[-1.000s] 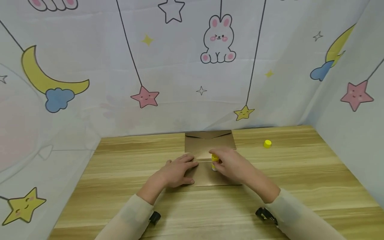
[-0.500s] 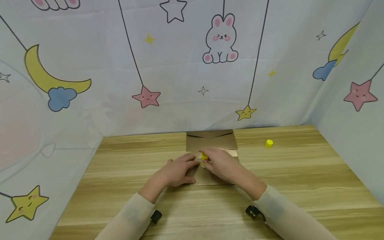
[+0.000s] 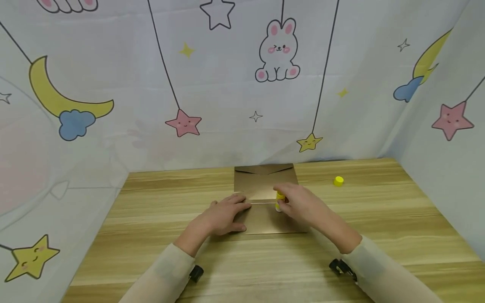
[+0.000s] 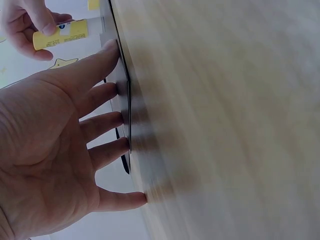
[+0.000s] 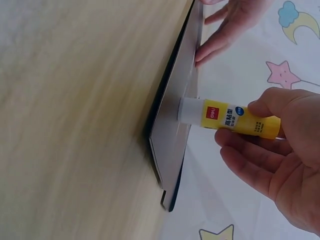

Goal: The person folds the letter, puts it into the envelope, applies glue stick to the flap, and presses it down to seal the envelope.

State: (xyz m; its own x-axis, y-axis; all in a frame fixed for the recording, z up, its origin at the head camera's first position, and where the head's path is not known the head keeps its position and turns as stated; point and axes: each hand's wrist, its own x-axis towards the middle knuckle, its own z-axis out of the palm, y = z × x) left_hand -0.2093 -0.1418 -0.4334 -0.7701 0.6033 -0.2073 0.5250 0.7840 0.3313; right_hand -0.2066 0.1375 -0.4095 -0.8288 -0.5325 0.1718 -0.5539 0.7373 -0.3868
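A yellow glue stick (image 5: 235,117) with a white end stands tip-down on a brown paper envelope (image 3: 267,223). My right hand (image 3: 303,206) grips its barrel between thumb and fingers, close to the envelope's right side. In the right wrist view the white end meets the brown paper. My left hand (image 3: 223,216) rests on the envelope's left edge, fingers spread and fairly straight. In the left wrist view the thumb and several fingertips touch the envelope's edge, while the little finger reaches the table.
Behind the envelope lies another brown envelope (image 3: 261,179) with a pointed flap, near the back curtain. A yellow cap (image 3: 338,181) sits at the back right of the wooden table (image 3: 379,235). A printed curtain (image 3: 223,84) encloses the back and sides.
My right hand first slid the glue stick leftward toward my left hand, then back to the right, past where it was a second ago. My left hand has stayed in place.
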